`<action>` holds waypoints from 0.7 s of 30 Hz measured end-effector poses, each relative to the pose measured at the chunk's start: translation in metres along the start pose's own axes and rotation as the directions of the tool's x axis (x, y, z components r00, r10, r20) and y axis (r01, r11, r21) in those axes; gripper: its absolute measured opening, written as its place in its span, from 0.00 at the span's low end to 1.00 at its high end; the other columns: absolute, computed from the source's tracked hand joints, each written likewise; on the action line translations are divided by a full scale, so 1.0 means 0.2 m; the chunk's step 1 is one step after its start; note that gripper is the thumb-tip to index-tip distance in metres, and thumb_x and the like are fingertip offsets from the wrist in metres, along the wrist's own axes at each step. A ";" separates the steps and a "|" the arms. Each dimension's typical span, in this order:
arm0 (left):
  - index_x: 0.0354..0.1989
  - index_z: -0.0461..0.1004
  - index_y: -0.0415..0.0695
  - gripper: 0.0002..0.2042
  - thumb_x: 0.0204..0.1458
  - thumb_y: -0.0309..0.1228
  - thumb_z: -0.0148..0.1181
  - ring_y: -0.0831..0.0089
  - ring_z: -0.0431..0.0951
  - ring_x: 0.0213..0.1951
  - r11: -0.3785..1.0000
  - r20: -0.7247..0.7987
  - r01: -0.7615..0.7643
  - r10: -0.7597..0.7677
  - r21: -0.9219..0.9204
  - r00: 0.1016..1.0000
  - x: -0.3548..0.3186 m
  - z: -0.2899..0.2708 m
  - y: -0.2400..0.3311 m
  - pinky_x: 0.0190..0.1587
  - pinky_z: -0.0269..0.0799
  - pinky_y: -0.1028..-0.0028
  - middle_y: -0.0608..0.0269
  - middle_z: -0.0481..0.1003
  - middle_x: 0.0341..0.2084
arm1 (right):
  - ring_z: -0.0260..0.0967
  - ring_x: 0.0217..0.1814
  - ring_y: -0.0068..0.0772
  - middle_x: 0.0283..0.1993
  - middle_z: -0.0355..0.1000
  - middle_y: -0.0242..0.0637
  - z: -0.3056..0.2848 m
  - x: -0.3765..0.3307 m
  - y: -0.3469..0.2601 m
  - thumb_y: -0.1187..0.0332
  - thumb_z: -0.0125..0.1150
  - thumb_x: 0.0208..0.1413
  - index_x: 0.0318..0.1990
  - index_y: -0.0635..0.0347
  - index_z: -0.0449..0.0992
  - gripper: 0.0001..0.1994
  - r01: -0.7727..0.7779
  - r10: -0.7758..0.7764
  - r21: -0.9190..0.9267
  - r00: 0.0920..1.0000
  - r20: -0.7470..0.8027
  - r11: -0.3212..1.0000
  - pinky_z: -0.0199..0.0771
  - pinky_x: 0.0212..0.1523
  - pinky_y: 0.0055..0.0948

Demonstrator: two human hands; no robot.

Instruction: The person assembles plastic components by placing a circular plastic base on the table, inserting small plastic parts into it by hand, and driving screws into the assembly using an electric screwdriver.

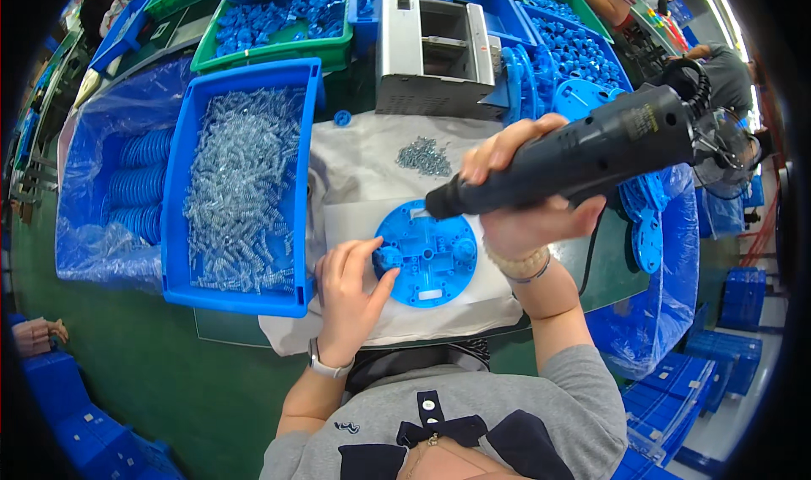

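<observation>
The right hand (534, 223) grips a black power tool (583, 161) over a blue disc (439, 269) — left hand (345, 292) touching its left side.

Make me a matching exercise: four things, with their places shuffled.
1. Driver
2. Disc
3. Springs
4. Metal bits

A. In a loose heap on the pale cloth
B. At the left hand's fingertips
C. Filling a blue tray
D. Gripped by the right hand

Pairs: 1-D, 2-B, 3-C, 4-A
</observation>
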State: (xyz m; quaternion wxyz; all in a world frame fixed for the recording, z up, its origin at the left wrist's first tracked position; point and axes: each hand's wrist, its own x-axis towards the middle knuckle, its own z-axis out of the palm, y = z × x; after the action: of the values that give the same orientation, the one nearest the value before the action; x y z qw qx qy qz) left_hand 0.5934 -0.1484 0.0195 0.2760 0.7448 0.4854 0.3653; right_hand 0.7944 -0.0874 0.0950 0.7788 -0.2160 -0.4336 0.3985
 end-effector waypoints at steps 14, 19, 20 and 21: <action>0.53 0.70 0.43 0.28 0.40 0.27 0.72 0.64 0.73 0.38 0.998 -0.067 0.011 -0.015 -0.054 0.998 -0.03 0.03 -0.02 0.46 0.65 0.65 0.61 0.76 0.41 | 0.69 0.27 0.36 0.30 0.68 0.46 0.12 -0.19 0.10 0.24 0.49 0.46 0.52 0.61 0.58 0.45 -0.158 0.173 -0.090 0.964 0.200 0.983 0.73 0.32 0.39; 0.53 0.69 0.42 0.27 0.41 0.28 0.71 0.64 0.73 0.38 0.999 -0.060 -0.012 0.009 -0.046 0.998 -0.02 0.02 -0.03 0.46 0.65 0.65 0.61 0.76 0.40 | 0.69 0.27 0.36 0.31 0.68 0.45 0.13 -0.19 0.10 0.24 0.48 0.46 0.53 0.59 0.58 0.45 -0.160 0.168 -0.058 0.968 0.185 0.985 0.73 0.32 0.39; 0.52 0.70 0.42 0.27 0.41 0.28 0.71 0.63 0.73 0.37 0.999 -0.055 -0.017 0.015 -0.045 0.998 -0.02 0.02 -0.03 0.45 0.65 0.65 0.61 0.76 0.40 | 0.69 0.30 0.36 0.32 0.68 0.45 0.13 -0.20 0.10 0.25 0.55 0.43 0.52 0.60 0.58 0.46 -0.209 0.208 -0.010 0.965 0.162 0.978 0.73 0.35 0.36; 0.52 0.70 0.42 0.27 0.41 0.28 0.71 0.63 0.73 0.37 0.999 -0.057 -0.016 0.013 -0.046 0.998 -0.02 0.02 -0.03 0.45 0.65 0.65 0.61 0.76 0.40 | 0.70 0.34 0.37 0.32 0.69 0.45 0.13 -0.20 0.10 0.27 0.62 0.39 0.52 0.61 0.58 0.47 -0.257 0.250 0.039 0.958 0.140 0.966 0.73 0.38 0.34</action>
State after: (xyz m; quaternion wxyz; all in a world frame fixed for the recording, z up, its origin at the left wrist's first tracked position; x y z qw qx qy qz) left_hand 0.5932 -0.1500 0.0121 0.2767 0.7312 0.4790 0.3992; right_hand 0.7513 -0.1087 0.0748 0.6963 -0.2201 -0.4421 0.5208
